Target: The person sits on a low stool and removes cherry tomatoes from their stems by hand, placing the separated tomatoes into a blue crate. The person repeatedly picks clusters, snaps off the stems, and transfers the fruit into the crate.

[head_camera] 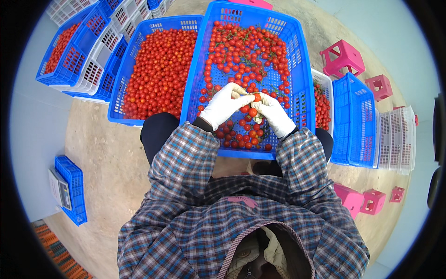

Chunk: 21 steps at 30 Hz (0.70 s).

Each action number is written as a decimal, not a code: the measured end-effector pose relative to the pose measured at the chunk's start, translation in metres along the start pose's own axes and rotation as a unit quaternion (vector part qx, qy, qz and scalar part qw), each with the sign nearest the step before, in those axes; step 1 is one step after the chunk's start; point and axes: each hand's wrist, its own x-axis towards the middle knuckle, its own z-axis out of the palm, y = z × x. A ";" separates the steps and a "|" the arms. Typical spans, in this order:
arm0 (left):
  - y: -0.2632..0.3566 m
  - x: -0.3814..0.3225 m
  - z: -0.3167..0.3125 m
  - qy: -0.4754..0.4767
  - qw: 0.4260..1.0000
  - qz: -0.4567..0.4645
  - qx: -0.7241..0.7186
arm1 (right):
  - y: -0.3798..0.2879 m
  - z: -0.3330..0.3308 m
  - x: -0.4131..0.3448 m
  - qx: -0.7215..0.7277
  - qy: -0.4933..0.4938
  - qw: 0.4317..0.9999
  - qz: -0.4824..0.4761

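Both hands wear white gloves and meet over a blue plastic crate [303,104] in front of me. My left hand [223,104] pinches the upper end of a truss of cherry tomatoes [253,112], its fingertips beside one red fruit. On the other side, my right hand [275,113] grips the same truss, its fingers curled around the stem; its palm side is hidden. Several red tomatoes hang between the hands. Beneath them, loose cherry tomatoes and green-stemmed trusses [240,48] lie spread over the perforated crate floor.
To the left, another blue crate [113,104] is full of stemless cherry tomatoes [160,69]. Stacked crates [80,66] stand beyond. At right are a white crate [330,94], a blue crate [353,122] and pink stools [345,57]. A scale [61,190] rests against a blue crate at lower left.
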 end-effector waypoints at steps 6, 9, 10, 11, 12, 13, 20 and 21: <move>-0.002 0.001 0.000 -0.039 0.994 0.007 -0.100 | 0.002 0.001 0.000 -0.027 0.034 0.999 0.007; 0.000 -0.002 -0.002 -0.051 0.991 0.001 -0.124 | 0.001 0.003 0.000 -0.005 0.047 0.999 -0.018; 0.000 -0.003 -0.003 -0.058 0.990 0.013 -0.125 | 0.001 0.003 -0.001 -0.007 0.050 0.998 -0.028; 0.000 -0.003 -0.004 -0.061 0.990 0.001 -0.126 | 0.001 0.004 -0.001 -0.007 0.053 0.998 -0.039; 0.000 -0.002 -0.005 -0.067 0.989 0.002 -0.132 | 0.000 0.004 -0.002 -0.005 0.054 0.998 -0.041; 0.000 -0.002 -0.006 -0.071 0.988 0.001 -0.137 | 0.000 0.005 -0.002 -0.001 0.053 0.998 -0.043; 0.007 -0.002 -0.005 -0.032 0.990 -0.047 -0.126 | 0.002 0.001 0.000 0.005 0.070 0.997 -0.038; 0.010 -0.003 -0.004 -0.031 0.994 -0.057 -0.088 | 0.002 0.001 0.001 0.003 0.069 0.997 -0.040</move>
